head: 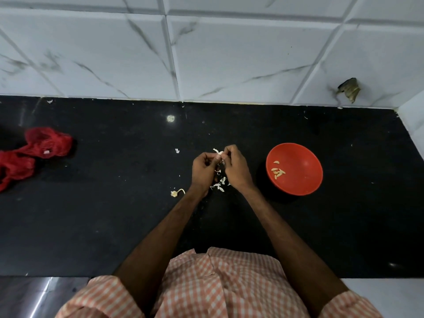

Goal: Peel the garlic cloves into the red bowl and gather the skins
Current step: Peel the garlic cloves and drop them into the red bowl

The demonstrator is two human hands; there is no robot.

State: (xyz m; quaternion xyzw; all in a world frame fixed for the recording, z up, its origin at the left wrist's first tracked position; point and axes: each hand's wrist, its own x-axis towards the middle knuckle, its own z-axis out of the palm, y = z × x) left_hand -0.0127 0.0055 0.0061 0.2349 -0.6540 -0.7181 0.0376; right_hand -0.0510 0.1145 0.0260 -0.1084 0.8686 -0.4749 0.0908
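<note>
**Garlic clove [219, 153] pinched in both hands**

Our left hand [203, 167] and right hand [236, 167] both pinch it above the counter [114, 214]. We should steady it with one thumb and strip lengthwise with the other. It looks pale, with a papery flap sticking out. Skins [219, 183] lie beneath; peeled cloves [278, 172] sit in the red bowl [302, 157] nearby.

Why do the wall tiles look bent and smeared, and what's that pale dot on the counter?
Head view: the wide-angle lens bows the wall tiles; the upper-left ones are soft, probably motion blur; the pale dot on the black counter is likely lamp glare; the left hand and right hand pinching the garlic clove, and the red bowl, are sharp.
</note>
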